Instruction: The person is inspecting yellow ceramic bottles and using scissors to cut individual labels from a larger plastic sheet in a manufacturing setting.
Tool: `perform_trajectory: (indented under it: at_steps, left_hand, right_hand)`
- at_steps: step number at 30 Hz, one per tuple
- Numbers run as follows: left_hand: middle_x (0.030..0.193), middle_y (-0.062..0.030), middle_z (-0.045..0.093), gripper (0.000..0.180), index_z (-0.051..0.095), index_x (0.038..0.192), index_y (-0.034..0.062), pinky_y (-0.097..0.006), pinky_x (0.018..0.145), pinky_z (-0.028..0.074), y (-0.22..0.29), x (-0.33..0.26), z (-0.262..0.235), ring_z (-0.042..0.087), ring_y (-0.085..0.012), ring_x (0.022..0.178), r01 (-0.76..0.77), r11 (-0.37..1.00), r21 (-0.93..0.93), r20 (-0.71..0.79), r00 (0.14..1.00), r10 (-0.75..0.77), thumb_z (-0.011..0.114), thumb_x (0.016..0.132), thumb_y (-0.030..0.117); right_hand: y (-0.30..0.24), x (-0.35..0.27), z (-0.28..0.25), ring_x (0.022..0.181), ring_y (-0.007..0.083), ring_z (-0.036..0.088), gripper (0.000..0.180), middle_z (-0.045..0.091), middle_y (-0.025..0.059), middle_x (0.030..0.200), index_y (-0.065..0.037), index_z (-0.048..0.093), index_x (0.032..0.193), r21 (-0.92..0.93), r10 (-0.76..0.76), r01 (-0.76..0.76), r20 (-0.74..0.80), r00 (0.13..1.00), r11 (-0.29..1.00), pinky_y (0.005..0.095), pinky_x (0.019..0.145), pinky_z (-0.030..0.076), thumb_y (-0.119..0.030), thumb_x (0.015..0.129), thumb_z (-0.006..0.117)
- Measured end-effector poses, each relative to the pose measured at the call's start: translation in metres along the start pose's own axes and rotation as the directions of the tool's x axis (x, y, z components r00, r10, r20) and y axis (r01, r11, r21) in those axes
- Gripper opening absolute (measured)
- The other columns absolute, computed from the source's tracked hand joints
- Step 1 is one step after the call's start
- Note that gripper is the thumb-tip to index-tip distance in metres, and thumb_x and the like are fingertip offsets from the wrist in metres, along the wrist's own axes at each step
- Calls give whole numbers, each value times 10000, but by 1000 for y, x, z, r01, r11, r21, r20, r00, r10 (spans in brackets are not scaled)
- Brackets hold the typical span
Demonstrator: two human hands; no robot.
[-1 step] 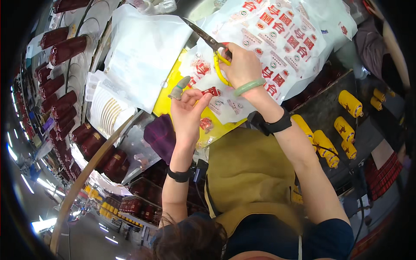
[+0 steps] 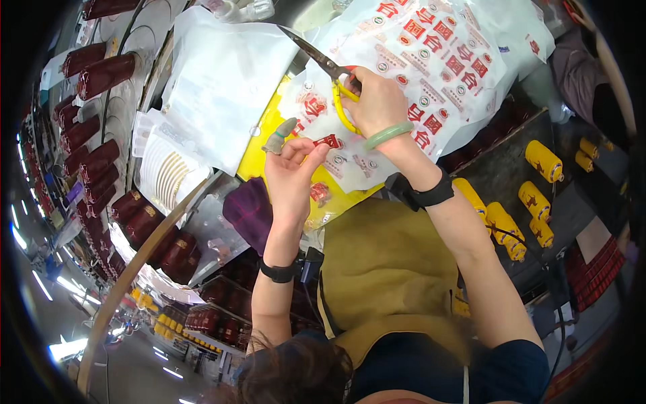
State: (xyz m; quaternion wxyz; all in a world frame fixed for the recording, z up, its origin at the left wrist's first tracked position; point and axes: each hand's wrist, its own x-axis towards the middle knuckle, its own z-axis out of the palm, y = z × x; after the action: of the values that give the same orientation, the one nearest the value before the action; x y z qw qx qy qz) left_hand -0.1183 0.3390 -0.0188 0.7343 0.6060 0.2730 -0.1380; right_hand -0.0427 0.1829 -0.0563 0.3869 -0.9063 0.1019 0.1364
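Over the printed sheet [image 2: 444,87], the right hand [image 2: 380,101] grips scissors [image 2: 329,66] pointing away (likely for safety); near the sheet's left edge, the left hand [image 2: 291,175] pinches a red label [image 2: 328,141].

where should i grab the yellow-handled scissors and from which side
Probably best by the yellow handle loop of the scissors, coming from the right and near side, where the right hand holds them: the dark blades taper to a point toward the far left.
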Motion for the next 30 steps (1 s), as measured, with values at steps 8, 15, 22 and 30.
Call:
perform_trajectory:
  at_steps: [8,15,22,30]
  left_hand:
    - [981,-61,616,501,430,1332,5,-259,796,544,7,0,16,637,-144,880,101,981,-168,0,995,-102,638,878,-37]
    - [988,-76,614,542,414,1359,4,-248,765,519,4,-15,61,623,-137,860,75,997,30,117,990,-78,653,873,-13]
    - [968,-53,610,548,419,1358,5,-263,830,504,-22,-45,148,603,-116,880,-71,975,209,369,929,-12,647,863,-50]
    - [1149,-106,575,544,400,1373,33,-260,851,483,-58,-85,224,573,-120,958,-123,956,265,579,813,-56,633,885,-25]
  right_hand:
    - [7,-11,-24,703,288,664,201,673,134,771,-27,658,950,103,-81,92,-105,991,990,363,649,508,-191,838,686]
    - [42,-69,-70,789,132,657,284,699,100,879,39,606,954,654,57,-160,176,983,739,287,715,529,-102,773,773]
    - [102,-124,-130,787,138,664,314,695,97,849,26,576,953,717,320,-242,28,947,654,283,721,521,-121,760,774]
    - [227,-232,-222,740,120,636,249,715,79,835,6,619,852,620,547,-252,-347,762,743,282,698,498,-139,738,785]
